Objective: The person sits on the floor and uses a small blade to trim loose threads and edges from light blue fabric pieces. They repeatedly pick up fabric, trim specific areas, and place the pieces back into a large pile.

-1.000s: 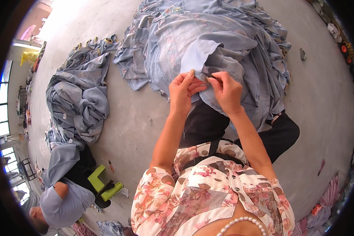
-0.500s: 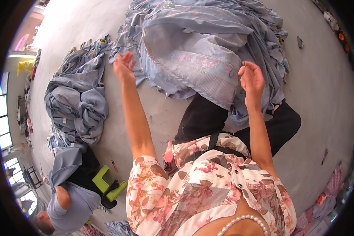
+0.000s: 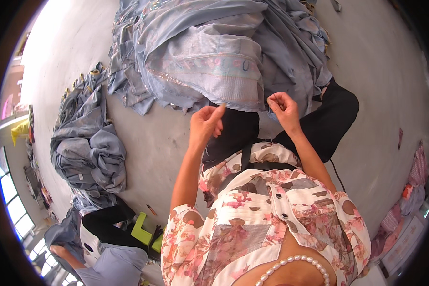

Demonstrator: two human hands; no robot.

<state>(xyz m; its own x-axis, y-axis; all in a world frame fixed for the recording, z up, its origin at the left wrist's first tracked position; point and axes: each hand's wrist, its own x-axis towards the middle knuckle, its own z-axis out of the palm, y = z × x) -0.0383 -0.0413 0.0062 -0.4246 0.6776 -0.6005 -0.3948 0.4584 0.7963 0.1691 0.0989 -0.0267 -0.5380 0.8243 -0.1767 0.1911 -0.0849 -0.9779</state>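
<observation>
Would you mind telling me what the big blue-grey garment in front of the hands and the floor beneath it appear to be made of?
The blue-grey garment looks like soft woven cloth, matte: it drapes in loose folds and carries an embroidered pastel band. The floor looks like bare concrete, smooth, pale grey and dull, though a coating cannot be ruled out.

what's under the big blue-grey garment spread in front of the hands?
The blue-grey garment lies over more blue-grey cloth, whose folds stick out at its left edge on the grey floor. Its near edge covers the person's black trousers. Anything beneath the middle is hidden.
</observation>
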